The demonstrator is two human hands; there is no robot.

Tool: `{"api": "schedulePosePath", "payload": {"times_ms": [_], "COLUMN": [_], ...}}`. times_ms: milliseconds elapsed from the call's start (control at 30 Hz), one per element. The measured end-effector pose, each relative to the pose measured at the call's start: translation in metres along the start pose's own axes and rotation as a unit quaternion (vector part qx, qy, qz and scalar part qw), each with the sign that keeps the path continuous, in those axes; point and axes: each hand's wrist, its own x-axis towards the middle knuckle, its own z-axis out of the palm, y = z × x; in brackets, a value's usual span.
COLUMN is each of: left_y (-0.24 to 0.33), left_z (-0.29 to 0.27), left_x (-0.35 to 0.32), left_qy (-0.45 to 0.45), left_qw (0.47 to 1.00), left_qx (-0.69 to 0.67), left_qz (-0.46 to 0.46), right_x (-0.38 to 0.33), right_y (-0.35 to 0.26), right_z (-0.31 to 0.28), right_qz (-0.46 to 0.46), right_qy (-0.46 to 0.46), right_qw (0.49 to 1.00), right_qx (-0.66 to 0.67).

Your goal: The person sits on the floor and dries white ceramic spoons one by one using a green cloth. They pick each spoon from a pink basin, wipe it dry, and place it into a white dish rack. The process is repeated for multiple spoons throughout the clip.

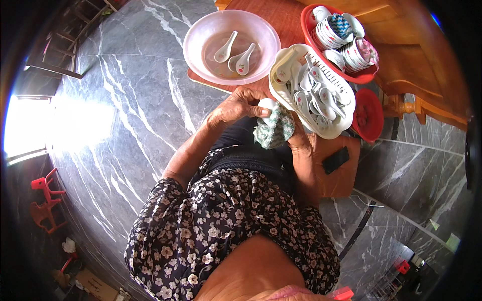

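Observation:
In front of my lap, my left hand (244,106) pinches a small white piece (267,104), which looks like part of a soup spoon; most of it is hidden. A green and white knitted cloth (274,129) wraps round it. My right hand (299,138) holds that cloth from the other side, its fingers largely hidden behind it. Just beyond my right hand is a cream plastic basket (337,129) heaped with white flowered spoons (326,103). Past my left hand stands a pale pink translucent basin (197,64) with a few white spoons (245,61) lying in it.
Stacked white bowls (329,37) and cloths fill a red basin (307,21) at the far right. A smaller red basin (370,120) sits beside the basket. A black phone (335,160) lies on a brown surface (334,184) by my right arm. Carved wooden furniture (409,50) borders the right side.

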Motion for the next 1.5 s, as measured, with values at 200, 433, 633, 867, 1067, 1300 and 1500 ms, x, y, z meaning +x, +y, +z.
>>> {"api": "schedulePosePath", "payload": {"times_ms": [200, 433, 633, 867, 1067, 1300, 1500], "left_y": [-0.004, -0.007, -0.009, -0.005, -0.009, -0.010, 0.001], "left_z": [-0.003, -0.006, -0.016, -0.012, -0.003, 0.012, 0.022], "left_x": [0.001, 0.002, 0.003, 0.000, -0.001, -0.003, -0.007], "left_qy": [0.032, 0.085, 0.126, 0.102, 0.074, 0.085, 0.083], "left_qw": [0.999, 0.993, 0.978, 0.971, 0.973, 0.977, 0.988], "left_qx": [-0.008, -0.081, -0.167, -0.205, -0.206, -0.190, -0.123], "left_qz": [-0.003, 0.009, -0.023, -0.072, -0.071, -0.055, -0.043], "right_x": [-0.001, -0.010, -0.011, -0.006, -0.004, 0.004, 0.007], "right_y": [0.001, -0.009, -0.015, -0.016, -0.014, -0.004, 0.012], "right_z": [0.002, 0.004, 0.005, 0.007, 0.007, 0.008, -0.003], "right_qz": [-0.061, -0.170, -0.150, -0.179, -0.167, -0.196, -0.247], "right_qy": [0.011, 0.005, 0.028, 0.066, 0.084, 0.129, 0.145], "right_qw": [0.998, 0.972, 0.934, 0.839, 0.842, 0.852, 0.837], "right_qx": [0.009, -0.164, -0.322, -0.510, -0.506, -0.468, -0.466]}}
